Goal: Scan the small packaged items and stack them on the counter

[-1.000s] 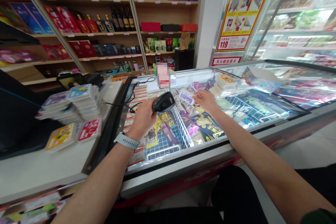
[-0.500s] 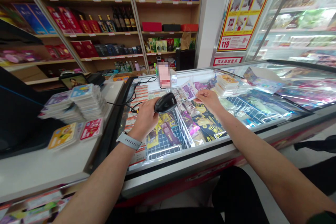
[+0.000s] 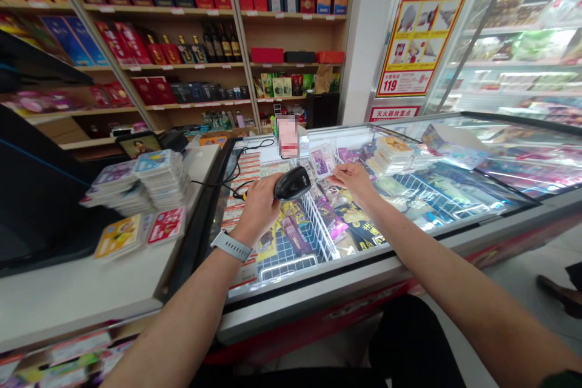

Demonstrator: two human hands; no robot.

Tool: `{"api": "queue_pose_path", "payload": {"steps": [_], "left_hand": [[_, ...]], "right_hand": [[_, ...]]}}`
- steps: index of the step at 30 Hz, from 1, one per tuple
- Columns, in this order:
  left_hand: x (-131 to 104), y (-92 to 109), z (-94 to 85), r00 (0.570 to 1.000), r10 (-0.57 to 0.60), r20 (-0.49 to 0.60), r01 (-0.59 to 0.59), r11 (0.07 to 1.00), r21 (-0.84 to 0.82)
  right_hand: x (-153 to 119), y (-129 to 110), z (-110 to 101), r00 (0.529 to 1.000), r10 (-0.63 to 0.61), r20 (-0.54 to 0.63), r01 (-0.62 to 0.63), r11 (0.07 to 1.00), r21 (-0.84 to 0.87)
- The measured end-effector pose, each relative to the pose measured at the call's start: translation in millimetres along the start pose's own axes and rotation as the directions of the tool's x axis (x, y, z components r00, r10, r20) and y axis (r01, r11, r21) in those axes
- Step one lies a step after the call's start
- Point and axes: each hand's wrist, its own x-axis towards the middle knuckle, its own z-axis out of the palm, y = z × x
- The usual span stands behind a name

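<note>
Over the glass-topped freezer (image 3: 318,294), the hands are apart: the left hand (image 3: 260,207) is wrapped around a black scanner (image 3: 292,183), its lettering too small to read, while the right hand (image 3: 357,185) pinches a purple-and-white packet (image 3: 322,161) — a narrow gap separates the two items. The far poster (image 3: 409,24) reads "消防栓 使用方法" and "119"; stacked packets (image 3: 161,177) stand near the left table's (image 3: 91,294) right edge.

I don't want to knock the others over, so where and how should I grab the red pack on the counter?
I'd pinch the red pack by its right edge, coming from the freezer side, thumb on top. It lies flat with that edge towards the freezer, while yellow packs sit to its left and a taller stack stands just behind.
</note>
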Motion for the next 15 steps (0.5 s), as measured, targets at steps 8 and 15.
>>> {"api": "queue_pose_path", "payload": {"steps": [8,15], "left_hand": [[1,-6,3.5,0.998,0.028,-0.052,-0.03,0.999,-0.041],[0,-9,6.8,0.999,0.038,-0.035,-0.039,0.999,-0.026]], "right_hand": [[5,16,10,0.991,-0.119,-0.064,0.114,0.99,-0.086],[2,18,4,0.987,-0.148,-0.065,0.138,0.982,-0.132]]}}
